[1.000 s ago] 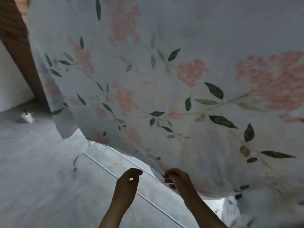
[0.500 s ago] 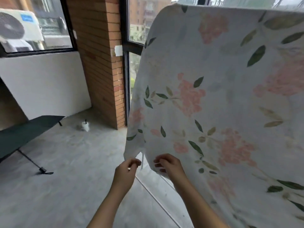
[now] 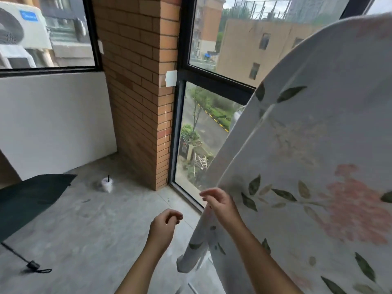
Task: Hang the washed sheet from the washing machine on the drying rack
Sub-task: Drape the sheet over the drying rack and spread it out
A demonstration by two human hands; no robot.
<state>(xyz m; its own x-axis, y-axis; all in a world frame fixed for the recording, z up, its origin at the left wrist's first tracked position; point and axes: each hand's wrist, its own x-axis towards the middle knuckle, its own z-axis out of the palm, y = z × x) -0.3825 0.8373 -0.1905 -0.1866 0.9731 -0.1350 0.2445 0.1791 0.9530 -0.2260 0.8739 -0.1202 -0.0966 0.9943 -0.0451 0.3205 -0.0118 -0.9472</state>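
Observation:
The washed sheet (image 3: pixel 307 166), white with pink flowers and green leaves, hangs in a broad curve down the right side of the view. Its left edge falls into a narrow fold (image 3: pixel 195 249) near the floor. The drying rack is hidden under the cloth, apart from a thin white bar (image 3: pixel 192 286) at the bottom. My right hand (image 3: pixel 220 205) is in front of the sheet's left edge with relaxed fingers pointing left and nothing pinched in them. My left hand (image 3: pixel 165 227) hovers to the left of the sheet, apart from it, with loosely curled fingers and nothing in them.
A brick pillar (image 3: pixel 137 81) and a floor-to-ceiling window (image 3: pixel 201 134) stand straight ahead. An open dark umbrella (image 3: pixel 31 200) lies on the concrete floor at the left. A white cup with a straw (image 3: pixel 107 184) stands near the pillar's foot.
Both hands held the sheet's lower edge in the earlier frames; now they have let go and the edge hangs free. The view has risen and turned left.

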